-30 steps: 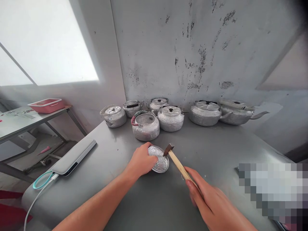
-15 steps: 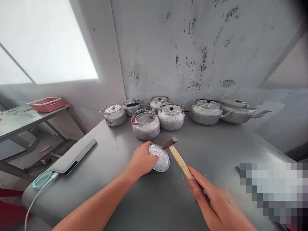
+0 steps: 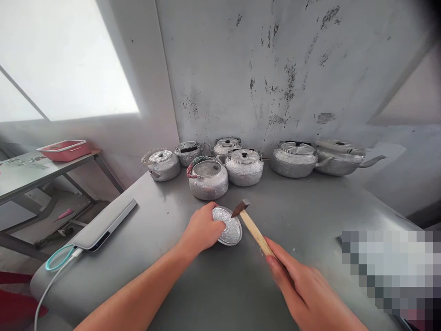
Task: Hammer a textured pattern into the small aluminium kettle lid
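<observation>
My left hand (image 3: pixel 204 227) grips a round, dented silver lid (image 3: pixel 230 230) by its left side, the thumb over its face; the lid is tilted above the grey table. My right hand (image 3: pixel 296 280) is wrapped round the wooden handle of a hammer (image 3: pixel 255 232). The hammer's pointed end is at the upper right part of the lid; whether it touches I cannot tell. Just behind the lid stands a silver kettle (image 3: pixel 208 186) without a lid, its handle wound in red and green cord.
Several more silver kettles (image 3: pixel 244 170) line the wall at the back of the table (image 3: pixel 275 207). A grey power bank (image 3: pixel 106 225) with a white cable lies at the left. A pink basket (image 3: pixel 65 151) sits on a side table. At the right is a pixelated object (image 3: pixel 396 266).
The hammer head has shifted slightly left and down, closer over the lid, with my right hand. My left hand and the lid have barely moved.
</observation>
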### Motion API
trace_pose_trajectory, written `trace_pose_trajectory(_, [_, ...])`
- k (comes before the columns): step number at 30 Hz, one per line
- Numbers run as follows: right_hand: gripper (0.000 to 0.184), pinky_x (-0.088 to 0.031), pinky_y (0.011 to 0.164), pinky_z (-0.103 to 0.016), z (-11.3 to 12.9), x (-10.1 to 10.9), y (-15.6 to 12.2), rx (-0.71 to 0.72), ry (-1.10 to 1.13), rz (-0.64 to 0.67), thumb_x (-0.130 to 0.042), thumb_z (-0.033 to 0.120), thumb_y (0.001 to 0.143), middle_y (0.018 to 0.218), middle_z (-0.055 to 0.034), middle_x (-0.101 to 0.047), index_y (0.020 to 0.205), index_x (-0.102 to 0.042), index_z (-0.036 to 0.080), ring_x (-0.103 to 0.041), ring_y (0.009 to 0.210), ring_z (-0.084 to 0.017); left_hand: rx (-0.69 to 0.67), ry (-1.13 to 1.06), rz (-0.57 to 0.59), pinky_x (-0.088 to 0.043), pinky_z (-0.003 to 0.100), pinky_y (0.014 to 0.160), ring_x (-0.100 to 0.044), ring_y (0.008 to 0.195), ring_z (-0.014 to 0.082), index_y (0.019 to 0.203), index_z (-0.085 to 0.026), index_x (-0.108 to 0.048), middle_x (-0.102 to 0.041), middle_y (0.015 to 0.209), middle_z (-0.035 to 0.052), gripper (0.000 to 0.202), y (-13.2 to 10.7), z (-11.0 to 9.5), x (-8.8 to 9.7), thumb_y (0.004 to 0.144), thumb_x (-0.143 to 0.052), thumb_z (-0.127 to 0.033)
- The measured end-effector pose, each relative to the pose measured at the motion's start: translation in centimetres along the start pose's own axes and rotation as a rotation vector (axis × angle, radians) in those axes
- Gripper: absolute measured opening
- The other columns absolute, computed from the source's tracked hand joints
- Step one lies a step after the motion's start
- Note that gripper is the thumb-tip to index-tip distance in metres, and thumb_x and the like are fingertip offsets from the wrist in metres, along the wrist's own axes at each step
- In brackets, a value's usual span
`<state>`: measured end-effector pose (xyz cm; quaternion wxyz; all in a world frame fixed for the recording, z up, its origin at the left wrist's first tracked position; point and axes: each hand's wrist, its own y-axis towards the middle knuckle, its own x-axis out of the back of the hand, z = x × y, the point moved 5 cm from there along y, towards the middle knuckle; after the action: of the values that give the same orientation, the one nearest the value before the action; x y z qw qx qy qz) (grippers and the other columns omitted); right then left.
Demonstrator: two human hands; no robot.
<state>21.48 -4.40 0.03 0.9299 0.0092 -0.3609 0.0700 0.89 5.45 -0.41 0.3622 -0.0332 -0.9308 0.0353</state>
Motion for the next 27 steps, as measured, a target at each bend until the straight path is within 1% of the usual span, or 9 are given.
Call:
trace_pose_trajectory(3, [0.033,-0.048,0.059,-0.031,0.29,0.25,-0.07,0.006,0.015,-0.011,-0.042,0.046,0.097,0.063,0.0004,-0.063,0.115,-0.066,0.032,-0.063,0.063,-0.024,0.018,-0.014,0.023,-0.041,0.025,0.063,-0.064,0.083,0.0234,0.103,-0.021,-0.067,-0.073,0.093,0.0057,0.031,-0.02,0.11,-0.09,0.072,-0.063,-0.022])
trace_pose_trajectory(6, [0.034,-0.048,0.058,-0.031,0.34,0.59,-0.14,0.0,0.019,-0.069,-0.042,0.046,0.096,0.062,0.0005,-0.063,0.115,-0.065,0.031,-0.061,0.059,-0.023,0.01,-0.014,0.008,-0.041,0.025,0.063,-0.064,0.084,0.0232,0.104,-0.021,-0.067,-0.074,0.094,0.006,0.032,-0.06,0.01,0.0,0.072,-0.063,-0.021])
trace_pose_trajectory(10, [0.032,-0.047,0.058,-0.03,0.43,0.11,-0.06,0.014,0.011,0.006,-0.041,0.047,0.097,0.063,0.0011,-0.064,0.109,-0.067,0.032,-0.06,0.057,-0.022,0.018,-0.007,0.022,-0.041,0.025,0.062,-0.064,0.08,0.0222,0.1,-0.022,-0.067,-0.073,0.088,0.0039,0.028,-0.09,-0.14,-0.06,0.072,-0.062,-0.02])
trace_pose_trajectory(13, [0.032,-0.047,0.058,-0.03,0.41,0.32,-0.05,0.001,0.011,-0.043,-0.041,0.047,0.097,0.062,0.001,-0.063,0.107,-0.067,0.031,-0.061,0.058,-0.023,0.011,-0.008,0.007,-0.041,0.025,0.065,-0.064,0.083,0.0225,0.1,-0.023,-0.067,-0.073,0.09,0.0033,0.028,-0.06,-0.22,0.0,0.072,-0.063,-0.019])
trace_pose_trajectory(16, [0.031,-0.047,0.059,-0.03,0.51,0.19,-0.05,-0.01,0.034,0.0,-0.041,0.047,0.097,0.063,0.0009,-0.064,0.101,-0.067,0.03,-0.062,0.06,-0.023,0.014,-0.007,0.018,-0.04,0.025,0.062,-0.064,0.08,0.0215,0.097,-0.023,-0.065,-0.073,0.088,0.0024,0.025,0.0,-0.14,-0.1,0.072,-0.062,-0.019])
trace_pose_trajectory(18, [0.031,-0.048,0.06,-0.03,0.62,0.33,-0.05,-0.012,0.057,-0.011,-0.042,0.048,0.097,0.065,0.0005,-0.065,0.101,-0.067,0.03,-0.063,0.063,-0.023,0.009,-0.002,0.008,-0.04,0.025,0.063,-0.063,0.081,0.0215,0.097,-0.023,-0.065,-0.072,0.089,0.0024,0.027,0.01,-0.1,-0.08,0.071,-0.062,-0.019])
trace_pose_trajectory(21, [0.031,-0.047,0.058,-0.031,0.74,0.48,-0.05,-0.012,0.064,-0.024,-0.042,0.048,0.097,0.062,0.0004,-0.062,0.098,-0.067,0.03,-0.063,0.062,-0.023,0.006,0.004,-0.006,-0.039,0.025,0.062,-0.063,0.082,0.0219,0.098,-0.023,-0.065,-0.072,0.09,0.0031,0.028,-0.03,-0.12,-0.04,0.071,-0.062,-0.02])
trace_pose_trajectory(24, [0.031,-0.048,0.062,-0.031,0.73,0.27,-0.07,-0.018,0.051,0.021,-0.04,0.047,0.098,0.066,0.0005,-0.064,0.102,-0.065,0.031,-0.064,0.065,-0.024,0.008,-0.018,0.017,-0.038,0.025,0.06,-0.063,0.077,0.0211,0.097,-0.023,-0.065,-0.072,0.086,0.0029,0.027,-0.09,-0.15,-0.16,0.071,-0.061,-0.02])
trace_pose_trajectory(27, [0.034,-0.048,0.063,-0.031,0.55,0.4,-0.04,-0.023,0.018,-0.008,-0.036,0.047,0.1,0.067,0.0002,-0.064,0.107,-0.064,0.03,-0.064,0.067,-0.023,0.002,-0.016,-0.003,-0.038,0.025,0.061,-0.063,0.08,0.0217,0.097,-0.023,-0.065,-0.072,0.087,0.0029,0.027,-0.09,-0.14,-0.1,0.07,-0.061,-0.02])
